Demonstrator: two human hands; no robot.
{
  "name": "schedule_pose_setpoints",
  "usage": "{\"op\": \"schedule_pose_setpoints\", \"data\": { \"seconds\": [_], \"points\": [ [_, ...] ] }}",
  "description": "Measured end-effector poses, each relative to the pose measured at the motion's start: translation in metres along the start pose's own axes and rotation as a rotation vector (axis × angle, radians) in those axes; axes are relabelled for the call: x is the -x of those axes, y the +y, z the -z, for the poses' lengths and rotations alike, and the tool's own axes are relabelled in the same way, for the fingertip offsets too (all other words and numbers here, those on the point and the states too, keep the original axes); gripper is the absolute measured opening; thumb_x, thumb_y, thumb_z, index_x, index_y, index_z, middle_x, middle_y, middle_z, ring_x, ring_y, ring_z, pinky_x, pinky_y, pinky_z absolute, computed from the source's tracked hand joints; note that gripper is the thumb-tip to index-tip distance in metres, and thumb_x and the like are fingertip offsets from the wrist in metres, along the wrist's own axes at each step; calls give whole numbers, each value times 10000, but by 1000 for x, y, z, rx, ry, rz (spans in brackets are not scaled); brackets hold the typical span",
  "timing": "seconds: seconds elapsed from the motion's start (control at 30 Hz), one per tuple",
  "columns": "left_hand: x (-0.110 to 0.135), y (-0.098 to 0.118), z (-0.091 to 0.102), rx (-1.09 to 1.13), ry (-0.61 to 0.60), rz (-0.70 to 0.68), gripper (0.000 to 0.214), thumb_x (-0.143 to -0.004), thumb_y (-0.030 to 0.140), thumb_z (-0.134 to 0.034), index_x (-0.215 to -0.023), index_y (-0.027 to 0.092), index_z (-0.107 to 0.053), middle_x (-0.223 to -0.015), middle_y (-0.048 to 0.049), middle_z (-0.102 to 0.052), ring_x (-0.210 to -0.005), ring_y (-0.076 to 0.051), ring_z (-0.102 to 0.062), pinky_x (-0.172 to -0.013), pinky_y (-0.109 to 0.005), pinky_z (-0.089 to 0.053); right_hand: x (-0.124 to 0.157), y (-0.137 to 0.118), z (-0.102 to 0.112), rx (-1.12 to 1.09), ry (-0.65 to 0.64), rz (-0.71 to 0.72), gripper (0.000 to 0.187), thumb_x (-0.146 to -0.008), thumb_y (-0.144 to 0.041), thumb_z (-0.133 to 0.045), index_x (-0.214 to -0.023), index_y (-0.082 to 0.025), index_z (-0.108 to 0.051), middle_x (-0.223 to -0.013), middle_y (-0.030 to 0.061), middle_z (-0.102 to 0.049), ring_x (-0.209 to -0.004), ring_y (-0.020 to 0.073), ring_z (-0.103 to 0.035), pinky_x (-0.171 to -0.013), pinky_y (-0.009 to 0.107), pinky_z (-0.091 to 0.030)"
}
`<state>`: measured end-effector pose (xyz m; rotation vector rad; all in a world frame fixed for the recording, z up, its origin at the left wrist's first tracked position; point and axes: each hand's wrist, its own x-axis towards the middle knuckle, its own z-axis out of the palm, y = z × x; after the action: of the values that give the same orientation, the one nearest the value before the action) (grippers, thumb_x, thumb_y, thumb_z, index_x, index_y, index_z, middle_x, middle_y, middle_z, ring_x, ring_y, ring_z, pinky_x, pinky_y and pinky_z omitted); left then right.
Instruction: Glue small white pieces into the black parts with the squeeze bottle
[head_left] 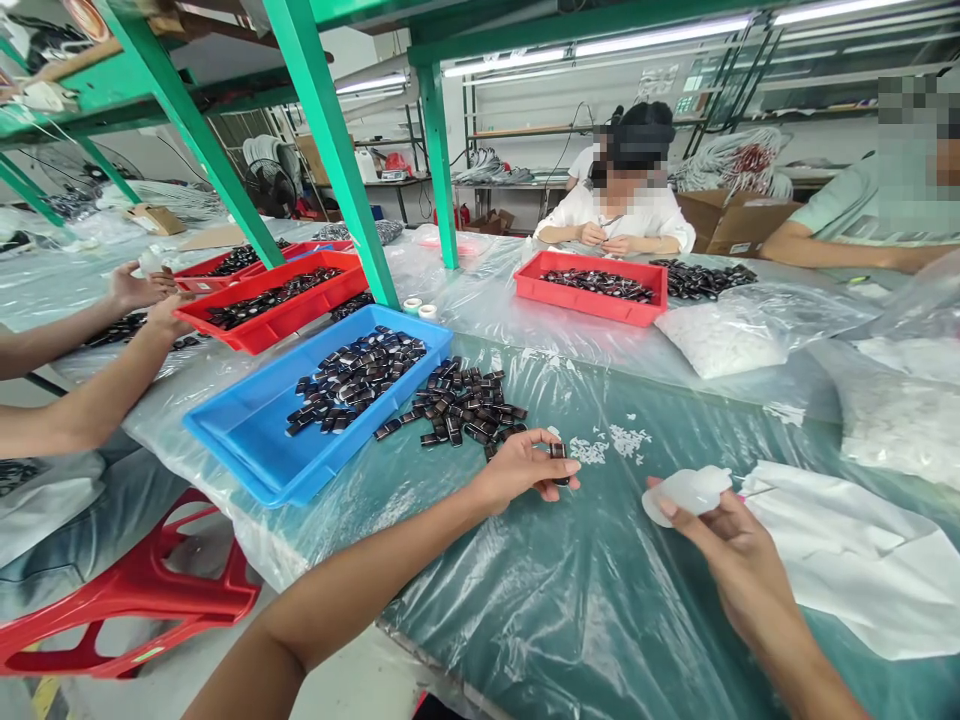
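My left hand (pixel 525 468) pinches a small dark brown-black rectangular piece (pixel 559 462) between thumb and fingers, just above the table. Further right, my right hand (pixel 727 530) grips a translucent white squeeze bottle (pixel 690 495), tilted with its wide end toward the left. Between the hands, tiny white bits (pixel 611 443) lie scattered on the plastic sheet. A loose pile of similar dark pieces (pixel 469 400) lies behind my left hand. More of them fill part of a blue tray (pixel 225 440) to the left.
Red trays (pixel 274 325) of dark parts stand at the left, and another red tray (pixel 585 310) at the back. Plastic bags of white bits (pixel 724 335) and a white cloth (pixel 855 550) lie right. Green posts (pixel 330 150) rise from the table. Co-workers sit left and opposite.
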<state>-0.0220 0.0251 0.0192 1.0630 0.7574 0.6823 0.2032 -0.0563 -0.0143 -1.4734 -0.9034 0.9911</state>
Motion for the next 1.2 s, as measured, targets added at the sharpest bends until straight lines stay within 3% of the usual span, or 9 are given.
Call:
{"op": "schedule_pose_setpoints", "data": {
  "seconds": [0.13, 0.27, 0.37, 0.5, 0.63, 0.73, 0.87, 1.07, 1.2],
  "points": [
    [-1, -5, -1, -39, -28, 14, 439, -698, 476, -694, -901, 102, -590, -781, -108, -699, -492, -85, -598, -516, -197, -490, 2, 0, -4, -175, -43, -72, 415, -695, -425, -694, -1059, -244, -607, -1041, 48, -672, -1036, 241, -570, -880, 347, -454],
    [-2, -9, 0, 23, -50, 22, 507, -764, 557, -585, -951, 87, -619, -843, -148, -702, -601, -140, -663, -591, -240, -528, 5, -1, -6, -406, -72, -130, 248, -790, -456, -584, -895, -245, -664, -847, 26, -631, -733, 157, -555, -652, 269, -482],
    [-1, -9, 0, 50, -60, 21, 525, -757, 550, -602, -1002, 87, -633, -899, -164, -703, -644, -160, -676, -644, -275, -540, 9, -8, -7, -554, -167, -125, 272, -845, -436, -488, -778, -228, -650, -734, 15, -550, -589, 121, -455, -565, 264, -447],
    [1, -8, -1, 59, -84, 29, 528, -728, 503, -661, -1058, 92, -633, -932, -165, -701, -693, -182, -686, -691, -312, -542, 12, -15, -9, -673, -248, -104, 258, -858, -368, -431, -763, -211, -612, -685, 20, -493, -568, 124, -401, -547, 284, -421],
    [1, -12, -3, 39, -76, 16, 575, -659, 404, -756, -1129, 111, -598, -914, -141, -703, -695, -179, -686, -688, -312, -540, 12, -14, -11, -799, -213, -172, 236, -839, -386, -463, -861, -206, -614, -677, 0, -435, -556, 103, -351, -531, 267, -411],
    [1, -17, -6, -17, -100, -38, 544, -638, 403, -767, -1078, 119, -621, -902, -119, -691, -690, -184, -685, -657, -305, -539, 11, -11, -12, -883, -172, -207, 230, -828, -399, -498, -912, -215, -607, -693, -16, -404, -553, 87, -334, -523, 249, -406],
    [3, -19, -10, -61, -132, -98, 501, -630, 383, -776, -1040, 131, -638, -922, -99, -663, -724, -201, -687, -653, -306, -538, 11, -8, -14, -927, -145, -222, 244, -832, -424, -513, -930, -218, -599, -696, -29, -373, -544, 76, -322, -523, 240, -408],
    [2, -18, -8, 1, -152, -10, 507, -674, 382, -748, -1091, 119, -629, -966, -132, -661, -728, -186, -682, -690, -315, -539, 13, -9, -15, -910, -143, -265, 278, -826, -455, -515, -908, -204, -601, -679, -32, -367, -542, 76, -323, -523, 242, -404],
    [3, -19, -8, -127, -114, -108, 455, -660, 364, -759, -1026, 115, -653, -955, -111, -646, -743, -184, -665, -673, -288, -524, 14, -9, -16, -811, -126, -254, 278, -832, -453, -508, -850, -193, -605, -623, -35, -366, -520, 80, -305, -516, 245, -396]
  ]
}}
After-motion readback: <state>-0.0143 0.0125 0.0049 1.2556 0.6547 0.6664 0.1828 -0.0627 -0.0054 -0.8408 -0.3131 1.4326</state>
